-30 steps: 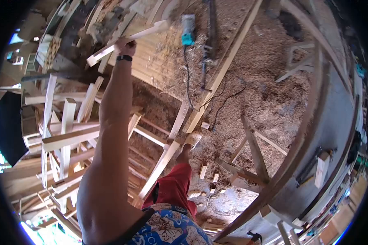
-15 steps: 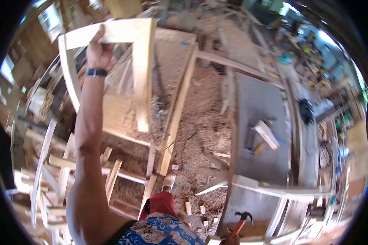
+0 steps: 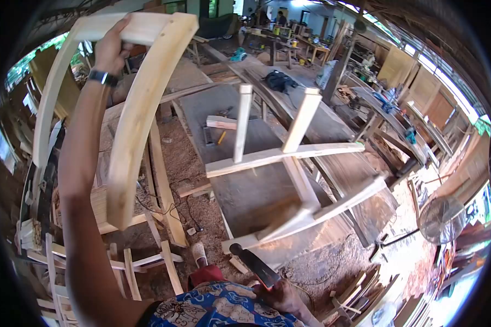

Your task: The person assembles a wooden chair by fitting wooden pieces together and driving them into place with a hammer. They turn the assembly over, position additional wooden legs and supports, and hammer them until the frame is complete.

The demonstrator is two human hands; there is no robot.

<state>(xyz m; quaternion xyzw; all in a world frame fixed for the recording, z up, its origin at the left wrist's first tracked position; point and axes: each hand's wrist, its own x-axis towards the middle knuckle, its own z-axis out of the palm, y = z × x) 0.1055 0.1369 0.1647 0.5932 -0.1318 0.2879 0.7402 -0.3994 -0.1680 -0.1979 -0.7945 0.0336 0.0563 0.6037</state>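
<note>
My left hand (image 3: pixel 112 48) is raised at the upper left, its fingers wrapped round the top rail of a pale U-shaped wooden frame (image 3: pixel 141 111). The frame's two curved legs hang down on either side of my forearm. Low in the middle, close to my body, my right hand (image 3: pixel 282 297) grips a claw hammer (image 3: pixel 255 265) by the handle, with the head pointing up and left. Just beyond the hammer, a second wooden frame (image 3: pixel 278 158) lies on a dark workbench (image 3: pixel 235 197). Two short posts (image 3: pixel 301 120) stand up from its far rail.
On the bench lie a wood block (image 3: pixel 221 122) and a yellow tool (image 3: pixel 222 137). A dark bag (image 3: pixel 280 81) rests farther back. A round fan (image 3: pixel 442 219) stands at the right. Wood strips (image 3: pixel 360 294) are stacked below it, and sawdust covers the floor.
My view has swung right and up, bringing the frame on the bench into the middle. The U-shaped frame has tilted in my left hand. The hammer now shows nearer my body.
</note>
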